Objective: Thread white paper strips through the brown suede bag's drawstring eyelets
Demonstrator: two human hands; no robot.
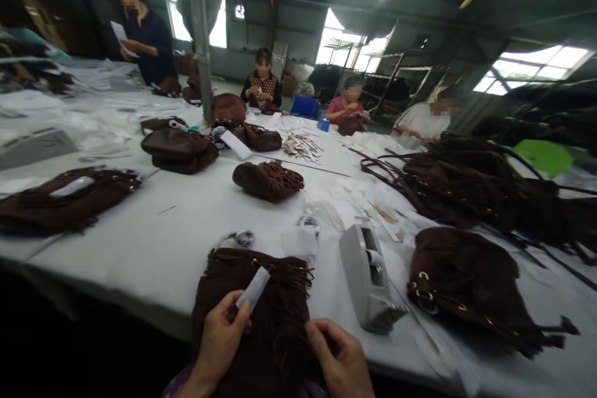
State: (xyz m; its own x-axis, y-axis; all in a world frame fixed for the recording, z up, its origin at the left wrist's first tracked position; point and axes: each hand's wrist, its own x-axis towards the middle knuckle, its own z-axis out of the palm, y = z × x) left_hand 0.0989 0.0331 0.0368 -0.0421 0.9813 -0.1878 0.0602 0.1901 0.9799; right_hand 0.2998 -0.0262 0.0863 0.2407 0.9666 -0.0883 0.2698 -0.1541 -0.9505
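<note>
A dark brown fringed bag point(261, 348) lies at the table's front edge, its gold eyelets toward the top. Over it, my left hand point(222, 329) pinches a small white wrapped strip point(253, 289) between thumb and fingers. The strip slants up across the bag's upper part. My right hand point(339, 357) is at the bag's right edge with thumb and forefinger pressed together. Whatever those fingertips hold is too small to make out. A grey tape dispenser point(368, 280) stands just right of the bag.
More brown bags lie at right point(466, 286), left point(69, 196) and mid-table point(268, 180). Bags with straps point(466, 180) are heaped at far right. Paper scraps point(302, 146) lie near a metal post point(199, 37). Several people work around the far side.
</note>
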